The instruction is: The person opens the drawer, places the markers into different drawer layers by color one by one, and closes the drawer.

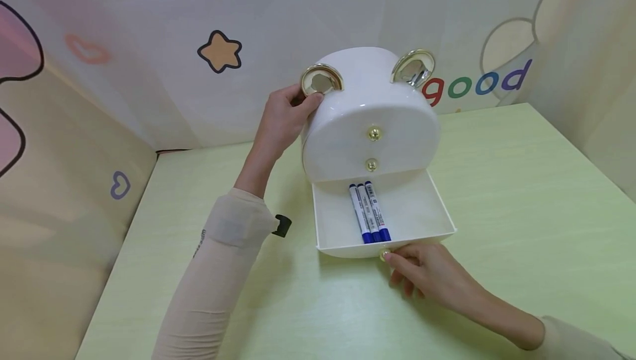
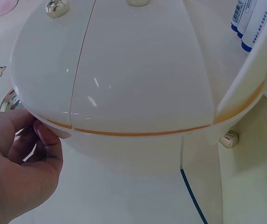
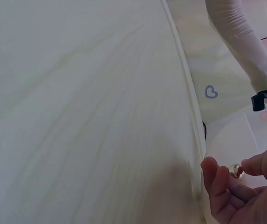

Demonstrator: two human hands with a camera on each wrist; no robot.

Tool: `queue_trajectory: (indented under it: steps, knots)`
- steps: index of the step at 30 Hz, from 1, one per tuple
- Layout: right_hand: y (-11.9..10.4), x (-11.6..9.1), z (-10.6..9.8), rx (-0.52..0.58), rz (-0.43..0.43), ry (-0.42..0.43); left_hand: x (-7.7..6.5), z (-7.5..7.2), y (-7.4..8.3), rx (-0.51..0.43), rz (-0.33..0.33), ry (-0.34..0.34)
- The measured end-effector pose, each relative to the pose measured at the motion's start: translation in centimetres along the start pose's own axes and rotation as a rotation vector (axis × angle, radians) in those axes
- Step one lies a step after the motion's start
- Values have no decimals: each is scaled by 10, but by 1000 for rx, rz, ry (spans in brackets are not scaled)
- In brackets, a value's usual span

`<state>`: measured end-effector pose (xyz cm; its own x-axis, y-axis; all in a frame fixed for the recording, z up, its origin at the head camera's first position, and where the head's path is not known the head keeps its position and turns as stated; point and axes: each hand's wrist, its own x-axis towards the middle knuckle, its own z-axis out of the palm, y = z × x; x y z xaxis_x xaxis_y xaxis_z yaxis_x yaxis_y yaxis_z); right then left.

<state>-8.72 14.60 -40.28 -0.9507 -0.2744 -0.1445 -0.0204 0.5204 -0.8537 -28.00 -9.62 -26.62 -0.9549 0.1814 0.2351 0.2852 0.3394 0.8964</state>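
Note:
A glossy white storage box [image 1: 370,86] with two gold ear-shaped pieces stands on the table, its bottom drawer [image 1: 412,205] pulled out. Three blue-capped markers [image 1: 369,211] lie side by side in that drawer. My left hand [image 1: 283,120] grips the box at its left gold ear [image 1: 322,79], with the thumb on the front and the fingers partly hidden behind. At the drawer's front, the thumb and fingers of my right hand [image 1: 434,271] pinch the small gold knob [image 1: 383,255]. Two more gold knobs sit on the closed front above, the upper knob [image 1: 375,133] and the lower knob [image 1: 371,165].
The pale green table [image 1: 521,227] extends around the box. Behind it hangs a light wall covering [image 1: 278,23] with a printed star and the word "good". A black clip [image 1: 282,226] sticks out from my left sleeve [image 1: 218,282].

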Motion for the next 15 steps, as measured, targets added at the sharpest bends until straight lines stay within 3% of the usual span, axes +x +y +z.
queue_trajectory:
  steps: [15]
  knots:
    - [-2,7,3,163,26,44,0,-4,3,2,-38,-30]
